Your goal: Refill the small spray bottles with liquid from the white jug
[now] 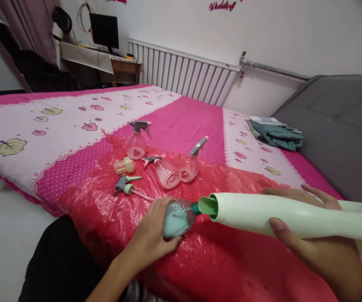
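My left hand [156,235] is wrapped round a clear spray bottle [177,219] without its head, tilted on its side and partly filled with something pale blue-green. My right hand [319,239] grips a long pale green container [246,212], held almost level. Its green spout [208,205] meets the neck of the bottle; whether the tip is inside I cannot tell. Just beyond my left hand lies a grey and green spray head [127,185] with its tube. A yellowish cap-like cup [124,165] is near it.
Three clear spray bottles with heads, one upright [136,146], one lying [167,173] and one tilted [189,167], rest on red plastic sheeting [225,247] over the bed [196,117]. Folded clothes [277,134] lie by the grey headboard [338,117]. A radiator [181,69] stands behind.
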The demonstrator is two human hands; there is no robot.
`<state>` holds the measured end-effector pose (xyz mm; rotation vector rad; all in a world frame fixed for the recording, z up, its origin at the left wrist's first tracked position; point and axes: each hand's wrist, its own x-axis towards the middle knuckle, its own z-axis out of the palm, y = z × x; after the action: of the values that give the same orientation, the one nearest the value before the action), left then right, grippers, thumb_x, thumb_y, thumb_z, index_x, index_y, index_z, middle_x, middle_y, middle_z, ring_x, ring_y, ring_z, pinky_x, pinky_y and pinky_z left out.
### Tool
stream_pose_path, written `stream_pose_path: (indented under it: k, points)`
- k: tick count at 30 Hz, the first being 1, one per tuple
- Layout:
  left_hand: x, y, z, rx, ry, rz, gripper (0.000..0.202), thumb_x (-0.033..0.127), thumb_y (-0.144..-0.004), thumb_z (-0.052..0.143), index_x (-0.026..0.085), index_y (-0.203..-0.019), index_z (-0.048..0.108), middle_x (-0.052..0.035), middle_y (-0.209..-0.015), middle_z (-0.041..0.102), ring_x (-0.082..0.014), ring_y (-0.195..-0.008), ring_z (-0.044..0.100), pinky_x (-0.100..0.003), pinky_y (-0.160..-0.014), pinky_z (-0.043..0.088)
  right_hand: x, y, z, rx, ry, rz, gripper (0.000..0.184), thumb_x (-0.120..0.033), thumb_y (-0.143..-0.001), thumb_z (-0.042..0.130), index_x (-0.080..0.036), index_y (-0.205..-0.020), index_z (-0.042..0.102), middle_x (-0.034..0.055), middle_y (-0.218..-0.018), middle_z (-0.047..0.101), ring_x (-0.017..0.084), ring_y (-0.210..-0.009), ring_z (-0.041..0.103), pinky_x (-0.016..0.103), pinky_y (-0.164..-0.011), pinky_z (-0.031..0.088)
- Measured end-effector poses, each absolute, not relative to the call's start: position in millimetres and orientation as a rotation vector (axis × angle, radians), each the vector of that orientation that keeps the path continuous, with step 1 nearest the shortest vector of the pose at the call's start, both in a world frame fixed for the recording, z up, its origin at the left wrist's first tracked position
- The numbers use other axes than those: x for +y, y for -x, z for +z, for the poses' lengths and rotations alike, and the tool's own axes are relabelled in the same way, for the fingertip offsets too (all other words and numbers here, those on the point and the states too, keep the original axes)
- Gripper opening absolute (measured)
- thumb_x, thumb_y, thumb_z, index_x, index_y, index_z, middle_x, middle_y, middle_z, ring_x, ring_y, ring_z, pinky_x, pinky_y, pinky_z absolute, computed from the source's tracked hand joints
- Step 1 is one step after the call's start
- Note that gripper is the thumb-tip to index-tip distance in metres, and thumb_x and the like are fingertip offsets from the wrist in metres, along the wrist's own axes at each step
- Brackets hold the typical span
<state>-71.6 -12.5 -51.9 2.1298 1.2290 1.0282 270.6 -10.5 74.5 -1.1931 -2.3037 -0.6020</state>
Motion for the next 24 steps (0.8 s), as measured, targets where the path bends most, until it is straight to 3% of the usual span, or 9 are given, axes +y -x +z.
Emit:
stream_pose_path:
  k: [24]
  points:
    - [-13.0,70.8,-53.1,1.238,-2.136,1.044,0.082,0.014,-0.078,0.074,0.031,-0.147,0.032,-0.0123,-0.140,0.056,-0.0375,-0.130,0.059,-0.060,-0.110,0.052,-12.0,-270.6,75.5,-2.302,1.201,-0.615,0.044,-0.061,-0.111,0.037,-0.023,-0.124,0.056,-0.0019,-0.119,0.063,0.020,-0.111,0.057,0.039,-0.111,0.029]
